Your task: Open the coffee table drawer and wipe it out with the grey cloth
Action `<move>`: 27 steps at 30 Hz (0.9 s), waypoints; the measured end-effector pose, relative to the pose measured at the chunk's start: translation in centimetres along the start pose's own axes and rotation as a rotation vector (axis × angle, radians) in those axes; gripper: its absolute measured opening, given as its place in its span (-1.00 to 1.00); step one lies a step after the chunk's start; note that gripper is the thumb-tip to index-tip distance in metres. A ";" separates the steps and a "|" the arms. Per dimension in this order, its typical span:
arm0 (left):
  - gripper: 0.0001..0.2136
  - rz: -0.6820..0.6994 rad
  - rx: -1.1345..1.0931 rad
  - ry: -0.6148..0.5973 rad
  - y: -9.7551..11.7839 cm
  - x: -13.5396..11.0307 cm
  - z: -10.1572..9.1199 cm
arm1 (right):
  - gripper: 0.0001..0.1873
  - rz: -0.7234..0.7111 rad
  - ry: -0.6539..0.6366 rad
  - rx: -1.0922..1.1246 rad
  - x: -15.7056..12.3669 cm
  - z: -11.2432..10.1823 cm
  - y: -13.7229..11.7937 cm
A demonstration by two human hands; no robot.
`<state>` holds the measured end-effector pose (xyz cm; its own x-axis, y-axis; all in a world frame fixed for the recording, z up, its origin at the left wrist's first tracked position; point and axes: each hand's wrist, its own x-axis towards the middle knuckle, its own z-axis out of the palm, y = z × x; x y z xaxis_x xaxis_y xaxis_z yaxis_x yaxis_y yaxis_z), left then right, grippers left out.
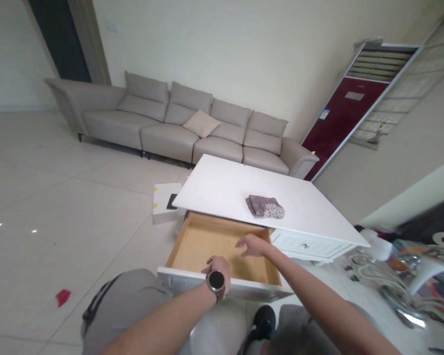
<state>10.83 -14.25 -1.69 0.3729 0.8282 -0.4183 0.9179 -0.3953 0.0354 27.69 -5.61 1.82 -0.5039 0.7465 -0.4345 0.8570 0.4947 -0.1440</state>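
A wooden drawer (207, 236) with a white front is pulled out from under the white tabletop (222, 185). My left hand (220, 267), with a round dark watch at the wrist, is at the drawer's front edge. Its fingers are loosely bent and partly apart; I cannot tell whether they touch the wood. Over the drawer's right half, my right hand (250, 245) has its fingers apart, holding nothing. A folded grey-brown cloth (264, 206) with a pale pattern lies on the tabletop, beyond my right hand.
Beside the table's left end stands a white box (165, 212) with a dark flat object on it. A long grey sofa (170, 135) runs behind. A red scrap (62, 297) lies on the floor at left. Clutter with curved metal parts (407, 291) is at right.
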 end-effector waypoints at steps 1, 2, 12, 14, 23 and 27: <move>-0.86 0.006 0.023 -0.020 0.1 0.3 0.1 | -0.45 0.045 0.186 -0.075 0.1 -1.4 1.7; -0.84 0.002 0.056 -0.043 0.2 0.4 0.2 | -0.41 0.105 0.313 -0.163 0.3 -2.8 3.4; -0.59 0.010 0.009 -0.101 -0.2 -1.1 0.4 | -0.17 0.692 0.427 -0.206 6.0 -6.2 14.4; -0.59 0.034 -0.024 -0.118 -0.3 -1.1 0.2 | -0.25 0.746 0.495 -0.211 6.8 -5.8 14.0; -0.58 0.055 -0.109 -0.102 -0.4 -1.2 0.8 | -0.31 0.124 0.483 -0.267 6.4 0.0 3.7; -0.54 0.060 -0.071 -0.143 -0.2 -1.0 0.9 | -0.39 0.006 0.300 -0.195 8.6 4.9 -0.4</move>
<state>10.19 -15.32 -2.07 0.4085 0.7372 -0.5383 0.9039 -0.4089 0.1259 23.52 -1.61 -6.24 -0.5327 0.8329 -0.1498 0.8381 0.5438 0.0430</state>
